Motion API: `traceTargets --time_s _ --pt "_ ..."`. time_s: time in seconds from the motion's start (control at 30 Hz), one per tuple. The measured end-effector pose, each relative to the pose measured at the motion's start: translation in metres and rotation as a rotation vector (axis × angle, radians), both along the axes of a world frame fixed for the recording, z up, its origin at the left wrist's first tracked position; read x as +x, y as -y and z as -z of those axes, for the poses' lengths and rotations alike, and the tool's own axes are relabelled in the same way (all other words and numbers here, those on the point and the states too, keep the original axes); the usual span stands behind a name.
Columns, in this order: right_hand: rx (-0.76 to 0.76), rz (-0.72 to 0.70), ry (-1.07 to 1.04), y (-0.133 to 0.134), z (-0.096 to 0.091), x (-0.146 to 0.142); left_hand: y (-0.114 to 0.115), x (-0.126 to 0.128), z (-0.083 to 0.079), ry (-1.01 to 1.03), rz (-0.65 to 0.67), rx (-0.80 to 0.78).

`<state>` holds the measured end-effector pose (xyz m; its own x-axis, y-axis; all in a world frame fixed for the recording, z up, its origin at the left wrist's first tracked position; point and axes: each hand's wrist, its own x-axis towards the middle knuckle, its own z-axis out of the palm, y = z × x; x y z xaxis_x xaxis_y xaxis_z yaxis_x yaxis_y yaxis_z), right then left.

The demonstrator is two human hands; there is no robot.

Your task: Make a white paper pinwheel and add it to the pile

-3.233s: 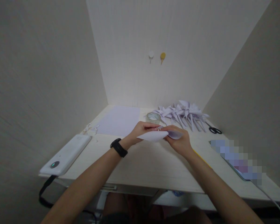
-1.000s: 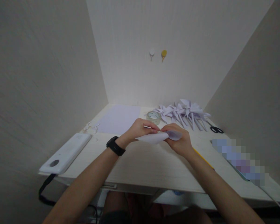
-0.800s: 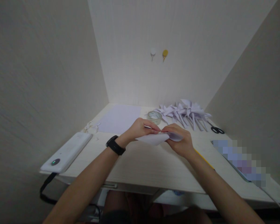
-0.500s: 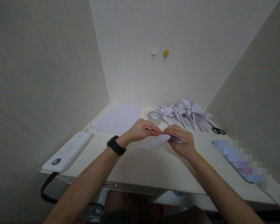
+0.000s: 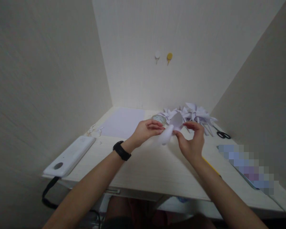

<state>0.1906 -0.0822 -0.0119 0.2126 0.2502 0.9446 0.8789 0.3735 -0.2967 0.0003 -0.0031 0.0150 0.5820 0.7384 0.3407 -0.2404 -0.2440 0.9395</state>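
Between both hands, above the middle of the table, is a piece of white paper [image 5: 166, 136] with curled, bent flaps. My left hand [image 5: 148, 131], with a black watch on its wrist, pinches the paper's left side between thumb and fingers. On the other side my right hand [image 5: 192, 136] is beside the paper, its thumb against the lower part and its fingertips at the edge of a raised flap. Just behind the hands lies a roll of clear tape [image 5: 159, 119], partly covered. Several white paper pinwheels [image 5: 197, 114] are heaped at the back right.
A white sheet of paper [image 5: 124, 122] lies at the back left, with paper scraps [image 5: 94, 129] beside it. A white device with a strap [image 5: 69, 156] rests at the left edge. To the right are scissors [image 5: 223, 135], a yellow pencil-like stick [image 5: 212, 167] and a blurred-out tablet-like device [image 5: 246, 168].
My right hand has opened out its grip and risen slightly, lifting one flap of the paper upright. The paper now shows rounded curls; my left hand stays nearly in place.
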Motion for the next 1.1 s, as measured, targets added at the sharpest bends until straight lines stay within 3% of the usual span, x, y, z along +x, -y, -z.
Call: traceTargets --time_s 0.13,0.3,0.53,0.63,0.87,1.1 --pt "-0.018 -0.13 0.225 0.0 -0.001 -0.003 0.002 0.005 0.003 0.068 -0.026 -0.031" --pt "0.006 -0.241 0.353 -0.001 0.0 -0.005 0.009 0.008 0.005 -0.012 -0.088 0.101" --pt "-0.039 -0.274 0.349 -0.001 0.005 -0.003 0.018 0.005 0.003 -0.175 -0.326 0.702" --pt "-0.045 -0.264 0.34 -0.001 0.005 -0.003 0.02 0.004 0.004 -0.199 -0.386 0.862" --pt "-0.061 -0.24 0.396 0.0 0.005 -0.003 0.024 0.005 0.0 -0.248 -0.396 0.837" --pt "-0.057 -0.199 0.458 0.002 0.007 -0.007 0.024 0.006 0.004 -0.296 -0.412 0.923"
